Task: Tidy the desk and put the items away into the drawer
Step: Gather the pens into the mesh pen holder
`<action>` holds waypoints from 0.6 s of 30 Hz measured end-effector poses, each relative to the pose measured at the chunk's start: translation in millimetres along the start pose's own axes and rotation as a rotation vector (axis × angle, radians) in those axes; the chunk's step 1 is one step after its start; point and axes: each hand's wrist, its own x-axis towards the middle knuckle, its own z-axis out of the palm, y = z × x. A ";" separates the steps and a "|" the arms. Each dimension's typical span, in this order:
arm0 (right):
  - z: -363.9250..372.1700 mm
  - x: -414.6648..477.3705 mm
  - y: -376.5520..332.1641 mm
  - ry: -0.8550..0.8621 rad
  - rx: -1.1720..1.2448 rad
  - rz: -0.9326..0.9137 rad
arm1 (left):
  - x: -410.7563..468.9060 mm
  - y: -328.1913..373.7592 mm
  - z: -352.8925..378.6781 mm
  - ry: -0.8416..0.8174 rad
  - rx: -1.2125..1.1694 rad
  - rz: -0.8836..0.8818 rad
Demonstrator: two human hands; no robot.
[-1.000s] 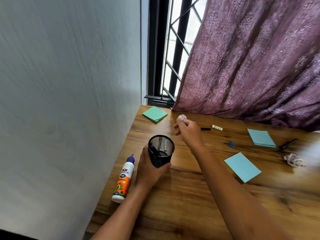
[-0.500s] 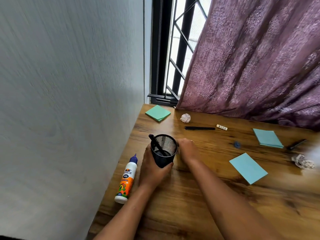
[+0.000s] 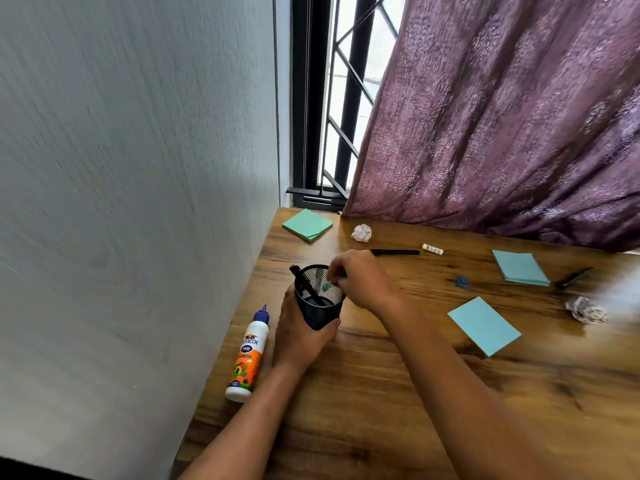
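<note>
**Position.** The mesh cup (image 3: pixel 320 306) is near the left edge of the desk (image 3: pixel 398 393), about midway between the near and far edges. The left hand (image 3: pixel 298 337) grasps it from below and behind, fingers and thumb wrapped round the wall. Whether its base rests on the desk cannot be told.

**Right hand.** The right hand (image 3: pixel 362 282) is over the rim with its fingers curled down into the mouth. A small teal piece (image 3: pixel 325 287) sits at their tips. Whether they hold it or it is loose cannot be told.

**Orientation.** The cup's long axis runs near upright and the mouth faces up. A dark pen (image 3: pixel 304 284) inside leans toward the left rim, its end standing proud.

**Risks.**
- If the cup is tipped further, the leaning pen would likely slide out.
- A piece let go off-centre could strike the rim and bounce onto the desk.
- The glue bottle (image 3: pixel 247 355) lies just beside the left edge, close to the left forearm. A sweep of that arm could push it off.
</note>
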 end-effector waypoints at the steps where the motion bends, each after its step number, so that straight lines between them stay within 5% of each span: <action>1: 3.8 -2.8 -2.5 -0.046 -0.095 -0.016 | 0.0 0.4 -0.2 0.000 0.003 0.004; 10: 3.9 -14.4 -30.3 -0.321 -0.635 -0.083 | 0.0 2.1 1.5 -0.011 0.039 0.035; 18: -8.2 -8.5 -12.4 -0.296 -0.504 -0.095 | 2.1 15.6 19.2 0.005 0.000 0.029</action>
